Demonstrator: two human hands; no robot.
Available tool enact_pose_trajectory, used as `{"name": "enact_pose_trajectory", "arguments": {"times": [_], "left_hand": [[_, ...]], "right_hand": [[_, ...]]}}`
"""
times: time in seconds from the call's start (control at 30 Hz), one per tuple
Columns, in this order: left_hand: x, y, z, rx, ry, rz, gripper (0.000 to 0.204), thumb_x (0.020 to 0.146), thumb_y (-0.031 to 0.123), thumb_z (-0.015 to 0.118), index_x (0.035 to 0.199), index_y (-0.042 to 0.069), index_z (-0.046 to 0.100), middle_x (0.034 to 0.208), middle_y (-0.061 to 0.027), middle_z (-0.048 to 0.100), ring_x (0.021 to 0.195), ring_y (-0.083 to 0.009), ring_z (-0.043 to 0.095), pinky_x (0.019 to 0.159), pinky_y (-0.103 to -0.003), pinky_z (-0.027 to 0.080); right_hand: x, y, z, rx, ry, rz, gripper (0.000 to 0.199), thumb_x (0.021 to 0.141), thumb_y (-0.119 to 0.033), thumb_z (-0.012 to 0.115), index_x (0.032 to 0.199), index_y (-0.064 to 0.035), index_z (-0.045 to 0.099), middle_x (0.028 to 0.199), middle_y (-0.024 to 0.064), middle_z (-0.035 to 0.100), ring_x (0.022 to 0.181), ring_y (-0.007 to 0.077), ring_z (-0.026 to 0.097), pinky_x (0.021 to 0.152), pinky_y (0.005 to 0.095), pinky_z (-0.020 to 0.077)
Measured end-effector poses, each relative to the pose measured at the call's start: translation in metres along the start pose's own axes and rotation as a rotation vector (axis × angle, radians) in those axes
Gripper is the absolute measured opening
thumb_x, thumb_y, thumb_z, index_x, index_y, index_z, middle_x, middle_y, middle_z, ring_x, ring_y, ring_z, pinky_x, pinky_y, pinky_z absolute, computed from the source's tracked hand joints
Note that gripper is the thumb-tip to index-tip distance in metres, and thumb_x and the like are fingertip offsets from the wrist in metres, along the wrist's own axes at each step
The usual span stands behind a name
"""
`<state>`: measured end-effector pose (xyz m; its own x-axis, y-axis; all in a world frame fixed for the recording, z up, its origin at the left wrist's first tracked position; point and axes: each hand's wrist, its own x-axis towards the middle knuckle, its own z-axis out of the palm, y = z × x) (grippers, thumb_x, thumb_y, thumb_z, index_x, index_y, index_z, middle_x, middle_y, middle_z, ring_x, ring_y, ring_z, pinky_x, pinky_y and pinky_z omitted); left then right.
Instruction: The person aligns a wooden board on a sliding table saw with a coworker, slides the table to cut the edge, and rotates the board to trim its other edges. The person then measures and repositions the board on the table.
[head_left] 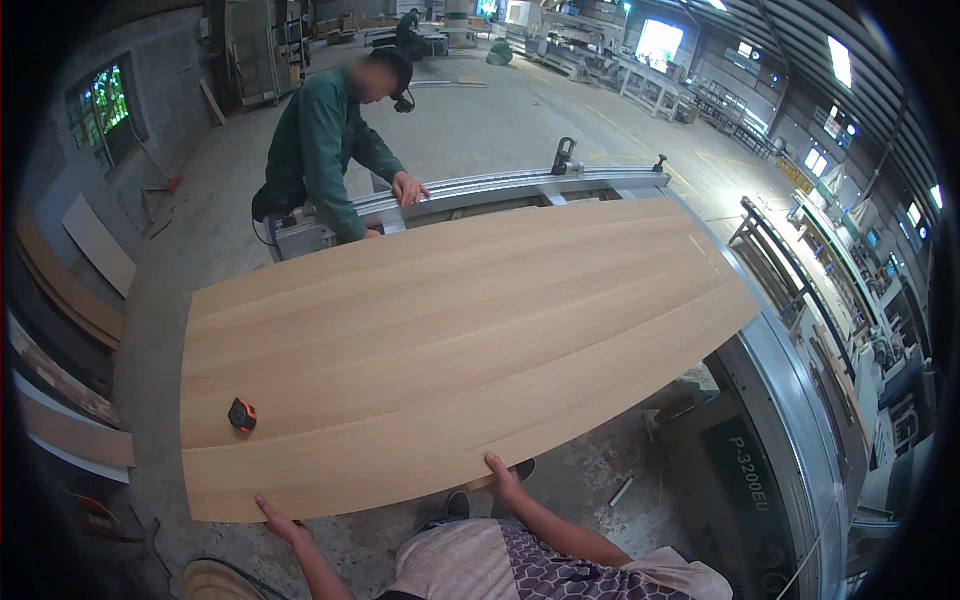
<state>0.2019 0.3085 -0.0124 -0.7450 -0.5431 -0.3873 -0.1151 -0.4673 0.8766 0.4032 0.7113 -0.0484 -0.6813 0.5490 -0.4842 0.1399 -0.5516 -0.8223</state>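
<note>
Presently both hands grip the near edge of a large pale wood panel (pixel 450 340). Left hand (pixel 280 520) is clamped on that edge close to the near left corner; right hand (pixel 503 475) is closed on the same edge further along, fingers over the top face. Panel lies flat on a metal saw table (pixel 790 400), its near left portion overhanging bare floor. An orange-and-black tape measure (pixel 242 414) rests on the panel just beyond the left hand. At the far edge, a co-worker in a green jacket (pixel 320 150) has one hand on the rail (pixel 500 185). Open concrete floor lies beyond.
</note>
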Motion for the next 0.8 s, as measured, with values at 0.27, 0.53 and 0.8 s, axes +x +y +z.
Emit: {"name": "enact_pose_trajectory", "arguments": {"times": [0.27,0.53,0.8], "left_hand": [[-0.002,0.002,-0.003,0.013,0.008,-0.014,0.079,0.086,0.054,0.066,0.14,0.002,0.043,0.133,-0.014,0.054,0.113,-0.0276,0.058,0.094,-0.043,0.047],[-0.005,0.005,0.001,0.037,0.005,-0.017,0.082,0.085,0.057,0.066,0.141,0.002,0.042,0.134,-0.0149,0.053,0.114,-0.0284,0.057,0.095,-0.044,0.046],[-0.008,0.006,0.001,0.004,-0.005,-0.042,0.076,0.086,0.057,0.065,0.137,0.003,0.047,0.131,-0.0117,0.056,0.113,-0.0275,0.058,0.094,-0.042,0.048]], "right_hand": [[-0.006,-0.006,0.004,0.027,-0.001,0.022,0.077,0.087,-0.049,0.065,0.139,0.002,0.04,0.13,0.0162,0.054,0.117,0.0261,0.054,0.099,0.0391,0.0439],[-0.006,-0.007,0.002,0.028,0.0,0.049,0.076,0.087,-0.048,0.066,0.138,0.0034,0.042,0.13,0.0152,0.053,0.119,0.0231,0.051,0.102,0.0359,0.0398],[0.0,-0.004,0.0,-0.001,-0.028,-0.005,0.079,0.086,-0.05,0.065,0.14,0.0009,0.038,0.126,0.0171,0.055,0.111,0.0282,0.059,0.092,0.0417,0.0502]]}}
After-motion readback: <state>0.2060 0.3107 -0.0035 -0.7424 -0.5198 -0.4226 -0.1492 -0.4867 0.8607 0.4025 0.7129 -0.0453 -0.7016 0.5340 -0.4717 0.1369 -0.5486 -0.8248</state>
